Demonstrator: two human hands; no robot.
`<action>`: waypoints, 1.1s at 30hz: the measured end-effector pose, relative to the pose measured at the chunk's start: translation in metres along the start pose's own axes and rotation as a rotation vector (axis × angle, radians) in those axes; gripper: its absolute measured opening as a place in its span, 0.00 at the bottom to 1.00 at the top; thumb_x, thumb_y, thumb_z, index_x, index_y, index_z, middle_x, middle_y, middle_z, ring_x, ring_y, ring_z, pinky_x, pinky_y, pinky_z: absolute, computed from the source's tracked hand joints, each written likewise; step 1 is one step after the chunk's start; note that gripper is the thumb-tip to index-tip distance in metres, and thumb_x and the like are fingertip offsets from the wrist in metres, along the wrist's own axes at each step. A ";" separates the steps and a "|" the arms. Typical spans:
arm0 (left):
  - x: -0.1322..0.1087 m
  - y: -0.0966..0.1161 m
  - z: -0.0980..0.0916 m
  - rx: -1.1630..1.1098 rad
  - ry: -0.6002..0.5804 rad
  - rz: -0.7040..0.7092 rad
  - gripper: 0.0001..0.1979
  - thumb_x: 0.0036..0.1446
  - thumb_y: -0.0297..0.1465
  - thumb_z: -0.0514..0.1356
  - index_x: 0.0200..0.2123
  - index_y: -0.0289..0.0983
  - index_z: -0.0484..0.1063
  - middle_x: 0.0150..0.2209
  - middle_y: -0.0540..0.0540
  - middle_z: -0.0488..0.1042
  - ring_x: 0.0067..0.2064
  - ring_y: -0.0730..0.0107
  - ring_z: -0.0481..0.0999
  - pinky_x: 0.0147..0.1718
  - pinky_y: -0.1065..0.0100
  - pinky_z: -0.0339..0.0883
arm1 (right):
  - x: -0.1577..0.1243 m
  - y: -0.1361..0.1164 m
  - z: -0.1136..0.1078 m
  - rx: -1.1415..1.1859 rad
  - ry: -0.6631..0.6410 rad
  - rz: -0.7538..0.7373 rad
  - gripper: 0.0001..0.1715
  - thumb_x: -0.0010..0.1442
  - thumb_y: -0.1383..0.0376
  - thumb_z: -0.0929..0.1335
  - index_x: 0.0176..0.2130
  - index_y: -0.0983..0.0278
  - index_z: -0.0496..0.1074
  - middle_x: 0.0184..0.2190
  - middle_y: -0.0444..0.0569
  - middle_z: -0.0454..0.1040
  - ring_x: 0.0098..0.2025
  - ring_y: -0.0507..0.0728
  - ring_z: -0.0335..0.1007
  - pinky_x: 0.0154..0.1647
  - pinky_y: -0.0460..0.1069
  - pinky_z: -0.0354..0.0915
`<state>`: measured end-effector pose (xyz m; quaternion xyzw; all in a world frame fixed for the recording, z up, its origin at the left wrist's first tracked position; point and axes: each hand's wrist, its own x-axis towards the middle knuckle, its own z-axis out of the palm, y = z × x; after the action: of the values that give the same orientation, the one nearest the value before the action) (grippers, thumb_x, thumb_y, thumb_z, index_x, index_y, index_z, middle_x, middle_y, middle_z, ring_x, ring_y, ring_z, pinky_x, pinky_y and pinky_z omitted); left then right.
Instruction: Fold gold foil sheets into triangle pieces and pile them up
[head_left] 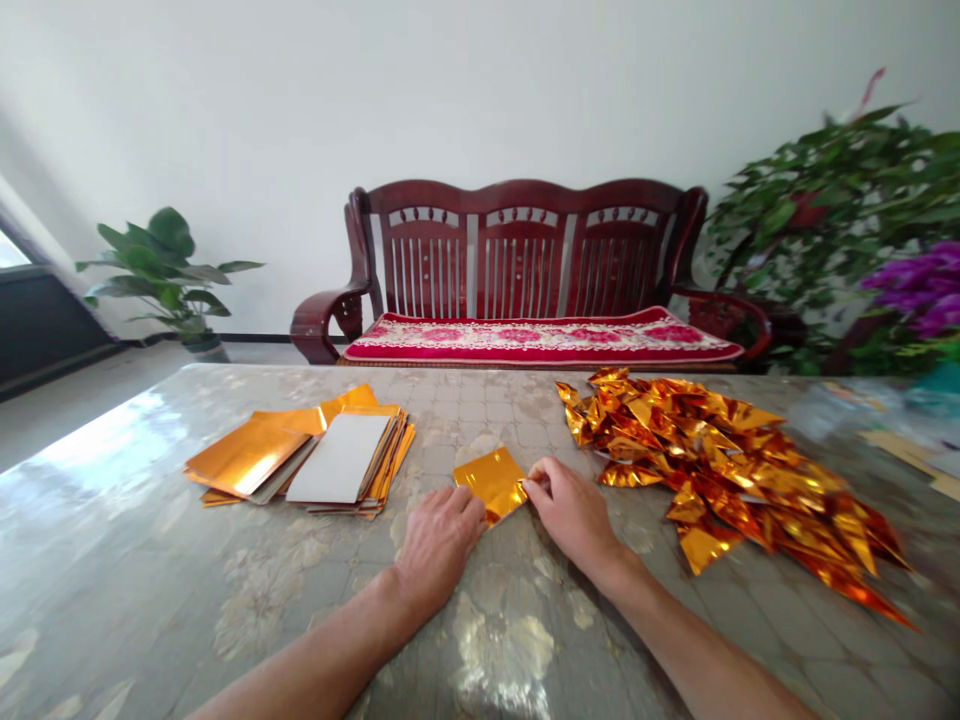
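A sheet of shiny gold foil paper (491, 478) lies in front of me, close to the tabletop. My left hand (448, 530) rests at its lower left edge, fingers curled over and onto it. At the sheet's right edge, my right hand (566, 505) pinches the paper between thumb and fingers. To the left sits a stack of flat foil sheets (251, 452), some gold side up, with a pale grey side (337, 460) showing on top. A heap of folded, pointed gold foil pieces (697, 450) spreads out on the right.
The table (360, 620) has a glossy, flower-patterned cover. Clear plastic (832, 408) and a tan strip (911, 460) lie at its right end. Behind it stands a dark red wooden bench (521, 265) with a red and white cushion (547, 338). Potted plants (169, 270) flank the bench.
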<state>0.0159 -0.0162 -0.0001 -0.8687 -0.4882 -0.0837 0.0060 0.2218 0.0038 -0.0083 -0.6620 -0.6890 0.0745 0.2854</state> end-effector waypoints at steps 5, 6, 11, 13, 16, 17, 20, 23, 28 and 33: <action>-0.001 0.001 -0.001 -0.007 0.011 -0.001 0.11 0.68 0.35 0.52 0.37 0.40 0.72 0.39 0.47 0.75 0.41 0.61 0.74 0.40 0.61 0.66 | 0.001 0.002 0.006 0.265 0.076 -0.016 0.03 0.59 0.63 0.67 0.33 0.60 0.70 0.32 0.44 0.76 0.34 0.56 0.73 0.35 0.49 0.64; -0.001 0.001 0.000 -0.009 0.018 -0.001 0.10 0.68 0.35 0.53 0.36 0.40 0.72 0.38 0.47 0.75 0.41 0.61 0.75 0.40 0.61 0.67 | 0.001 0.002 0.007 0.318 0.102 -0.050 0.02 0.58 0.65 0.67 0.32 0.60 0.70 0.32 0.45 0.75 0.34 0.56 0.73 0.36 0.49 0.65; -0.001 -0.003 0.003 -0.109 0.170 0.009 0.05 0.65 0.34 0.58 0.41 0.41 0.72 0.40 0.48 0.75 0.40 0.62 0.76 0.39 0.62 0.70 | 0.000 -0.004 0.008 0.433 0.285 -0.239 0.11 0.58 0.72 0.65 0.41 0.61 0.71 0.39 0.48 0.72 0.35 0.54 0.72 0.38 0.49 0.70; -0.002 -0.004 0.003 -0.195 0.343 0.039 0.12 0.64 0.31 0.59 0.51 0.40 0.68 0.46 0.46 0.75 0.44 0.64 0.76 0.42 0.64 0.71 | -0.003 -0.009 0.005 0.419 0.336 -0.329 0.16 0.60 0.73 0.64 0.48 0.61 0.69 0.42 0.49 0.71 0.37 0.54 0.73 0.40 0.50 0.71; -0.005 -0.005 0.001 -0.250 0.580 0.161 0.23 0.65 0.29 0.58 0.62 0.40 0.59 0.57 0.41 0.70 0.54 0.65 0.73 0.51 0.67 0.69 | -0.012 -0.019 0.000 0.384 0.329 -0.466 0.19 0.63 0.73 0.64 0.53 0.59 0.66 0.43 0.49 0.72 0.42 0.55 0.73 0.44 0.50 0.72; -0.006 -0.005 -0.001 -0.240 0.623 0.211 0.25 0.65 0.28 0.57 0.64 0.40 0.57 0.59 0.41 0.69 0.56 0.65 0.72 0.53 0.67 0.68 | -0.015 -0.022 -0.001 0.374 0.312 -0.521 0.21 0.64 0.73 0.64 0.54 0.58 0.65 0.44 0.49 0.72 0.44 0.55 0.73 0.45 0.51 0.72; -0.006 -0.002 -0.005 -0.204 0.653 0.287 0.28 0.66 0.27 0.56 0.66 0.39 0.53 0.58 0.39 0.70 0.54 0.65 0.74 0.51 0.68 0.70 | -0.022 -0.029 -0.003 0.360 0.264 -0.654 0.23 0.65 0.73 0.65 0.57 0.58 0.62 0.45 0.50 0.73 0.47 0.56 0.72 0.47 0.52 0.72; -0.005 -0.002 -0.008 -0.243 0.598 0.234 0.27 0.66 0.28 0.55 0.66 0.37 0.53 0.46 0.42 0.77 0.44 0.67 0.78 0.42 0.69 0.72 | -0.025 -0.034 -0.003 0.401 0.250 -0.659 0.23 0.65 0.73 0.65 0.57 0.56 0.62 0.44 0.48 0.73 0.46 0.56 0.73 0.46 0.52 0.72; 0.001 -0.007 -0.009 -0.484 0.594 0.109 0.11 0.65 0.26 0.56 0.49 0.41 0.72 0.37 0.49 0.75 0.37 0.72 0.76 0.37 0.73 0.70 | -0.025 -0.036 -0.004 0.439 0.229 -0.516 0.27 0.59 0.69 0.71 0.55 0.58 0.63 0.46 0.49 0.72 0.43 0.56 0.73 0.46 0.53 0.72; 0.009 -0.011 -0.010 -0.765 0.771 -0.022 0.04 0.61 0.25 0.60 0.35 0.39 0.74 0.32 0.51 0.74 0.34 0.73 0.74 0.34 0.73 0.68 | -0.021 -0.034 -0.008 0.230 0.206 -0.496 0.23 0.55 0.65 0.74 0.50 0.60 0.69 0.44 0.50 0.75 0.46 0.61 0.71 0.47 0.56 0.68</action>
<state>0.0098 -0.0044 0.0104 -0.7100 -0.3945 -0.5680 -0.1327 0.1952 -0.0227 0.0085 -0.4407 -0.7843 0.0126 0.4364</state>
